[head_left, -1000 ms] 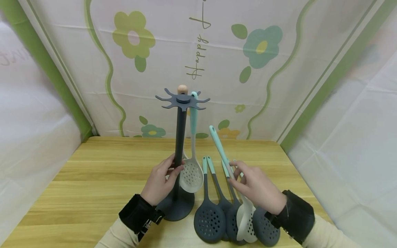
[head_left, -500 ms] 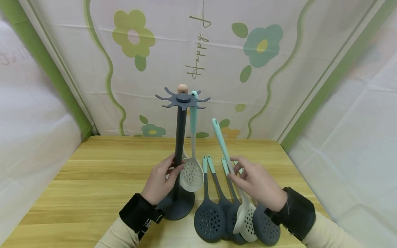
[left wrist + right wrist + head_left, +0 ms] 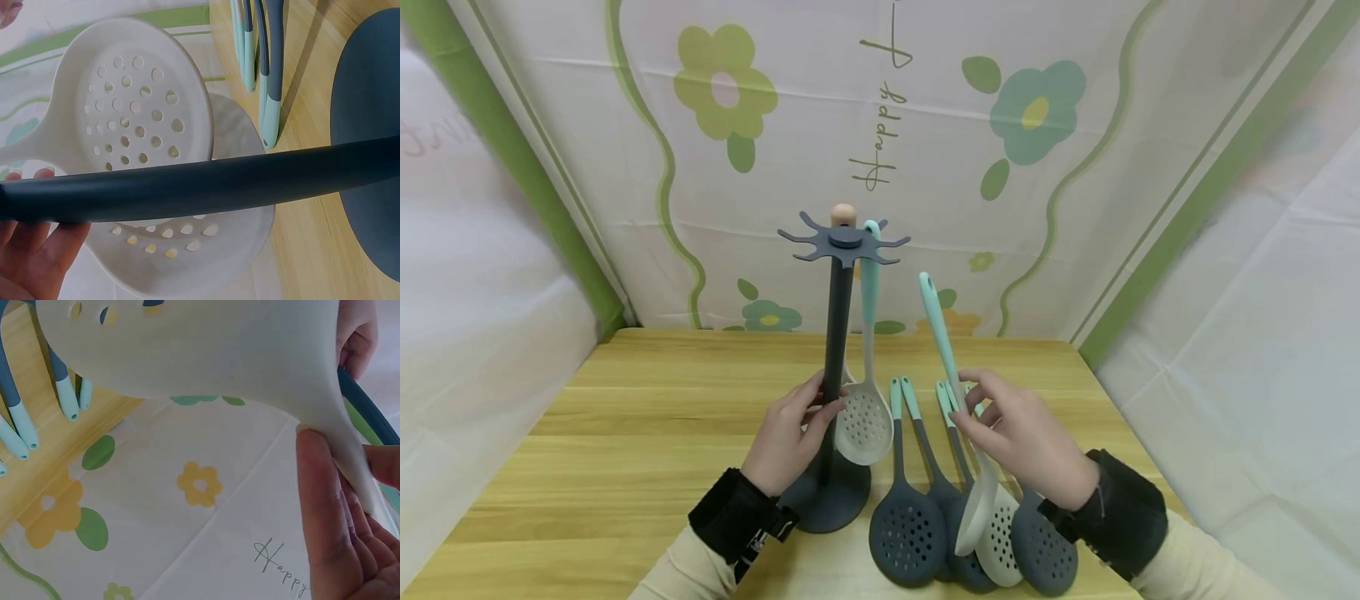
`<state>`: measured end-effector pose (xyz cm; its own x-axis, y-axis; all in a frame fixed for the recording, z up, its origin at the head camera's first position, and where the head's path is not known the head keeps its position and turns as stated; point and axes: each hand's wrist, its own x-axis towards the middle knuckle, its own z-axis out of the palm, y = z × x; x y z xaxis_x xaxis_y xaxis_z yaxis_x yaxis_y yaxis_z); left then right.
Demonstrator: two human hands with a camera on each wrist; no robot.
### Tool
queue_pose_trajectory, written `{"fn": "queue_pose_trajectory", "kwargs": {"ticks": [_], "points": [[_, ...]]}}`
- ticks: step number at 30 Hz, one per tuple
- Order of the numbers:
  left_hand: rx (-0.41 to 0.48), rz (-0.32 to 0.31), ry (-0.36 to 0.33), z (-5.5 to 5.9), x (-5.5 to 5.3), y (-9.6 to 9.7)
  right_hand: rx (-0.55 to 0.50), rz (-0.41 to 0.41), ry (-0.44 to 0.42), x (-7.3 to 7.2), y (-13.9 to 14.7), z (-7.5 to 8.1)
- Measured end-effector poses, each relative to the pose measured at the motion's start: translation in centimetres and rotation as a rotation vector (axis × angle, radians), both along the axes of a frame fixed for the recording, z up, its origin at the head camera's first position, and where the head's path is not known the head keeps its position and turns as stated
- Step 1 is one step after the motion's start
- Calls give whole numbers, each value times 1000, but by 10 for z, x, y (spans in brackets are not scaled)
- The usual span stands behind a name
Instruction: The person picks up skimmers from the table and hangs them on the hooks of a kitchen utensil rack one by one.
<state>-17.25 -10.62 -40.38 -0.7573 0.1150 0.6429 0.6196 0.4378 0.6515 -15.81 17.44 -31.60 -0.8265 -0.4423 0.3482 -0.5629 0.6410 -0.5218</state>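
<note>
While the left hand (image 3: pixel 788 437) grips the dark stand (image 3: pixel 838 325) by its pole in the head view, the right hand (image 3: pixel 1024 439) pinches a pale spoon (image 3: pixel 977 510) between thumb and fingers. The spoon is tilted, its mint handle (image 3: pixel 934 304) pointing up and its bowl hanging low over the tools on the table (image 3: pixel 647 433). It is right of the stand and apart from the hooks (image 3: pixel 844 240) at the top. From one hook hangs a pale skimmer (image 3: pixel 862 425), upright and just beside the pole. On the wood lie a dark skimmer (image 3: pixel 908 537), a pale slotted tool (image 3: pixel 1000 542) and a dark slotted tool (image 3: pixel 1045 546), with more dark tools between, partly hidden. Black bands (image 3: pixel 1123 512) circle both wrists.

In the left wrist view the pole crosses the frame, left fingers curled about it at the left edge. Behind it hang two pale skimmers, the nearer overlapping the second skimmer (image 3: pixel 187 265). The dark base (image 3: pixel 369 106) shows at right, and mint-ended handles (image 3: pixel 271 122) at the top.

In the right wrist view the spoon's bowl fills the top, a few holes near its upper left. The right hand's fingers and thumb pinch the neck. Beyond, the left hand is by the pole, partly hidden; the printed backdrop (image 3: pixel 250 456) spreads behind.
</note>
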Motion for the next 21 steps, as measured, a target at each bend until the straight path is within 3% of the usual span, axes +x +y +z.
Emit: {"fn": "queue_pose_trajectory", "kwargs": {"ticks": [21], "points": [[2,10,5,0,0,0,-62,25,69,0,-9,11]]}}
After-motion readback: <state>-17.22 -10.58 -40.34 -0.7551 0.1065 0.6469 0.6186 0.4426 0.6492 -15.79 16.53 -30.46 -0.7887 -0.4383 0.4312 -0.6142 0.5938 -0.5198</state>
